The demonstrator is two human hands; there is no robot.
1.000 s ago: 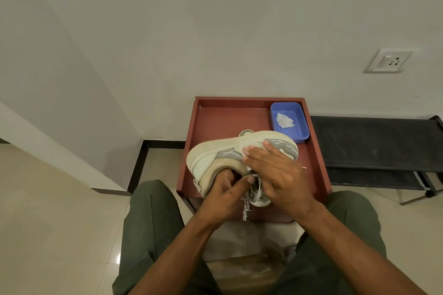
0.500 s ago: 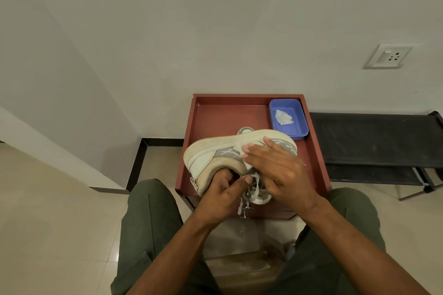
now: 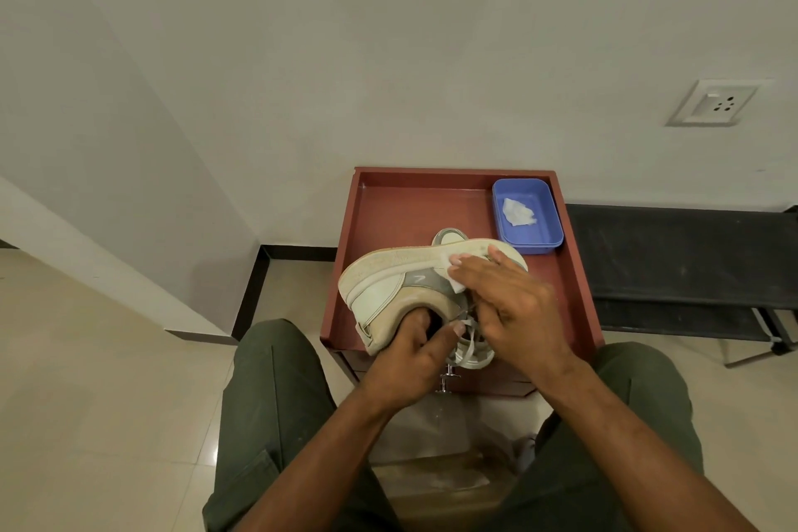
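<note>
legs: green trousers (image 3: 276,393) at the bottom of the view, knees apart, the surface's front edge between them.
left hand (image 3: 408,352): fingers go into the mouth of the shoe and are hidden there; thumb lies outside across the opening by the laces. It grips the shoe at the collar and carries it.
laces (image 3: 470,352): loose grey-white loops hang from the shoe, between the two hands.
knob (image 3: 447,380): small metal knob on the front of the unit, just under the laces.
right hand (image 3: 514,302): palm down on the shoe's side, fingers stretched out fairly flat, not curled round anything. Fingertips press the wipe onto the shoe.
wipe (image 3: 453,276): small white sheet, mostly under the right fingertips, flat against the shoe's upper just below the sole edge.
shoe (image 3: 388,285): cream and grey sneaker, tipped on its side with the sole facing away and up, heel to the left. Held above the near half of the surface; can't tell if it touches.
surface (image 3: 414,207): red-brown top with a raised rim, pushed against the wall.
blue tray (image 3: 557,225): far right corner of the surface, just beyond the shoe's toe.
tissue (image 3: 517,212): crumpled white piece lying in the blue tray.
bench (image 3: 673,255): black, low, right of the surface along the wall.
socket (image 3: 717,102): white wall plate, above the bench.
</note>
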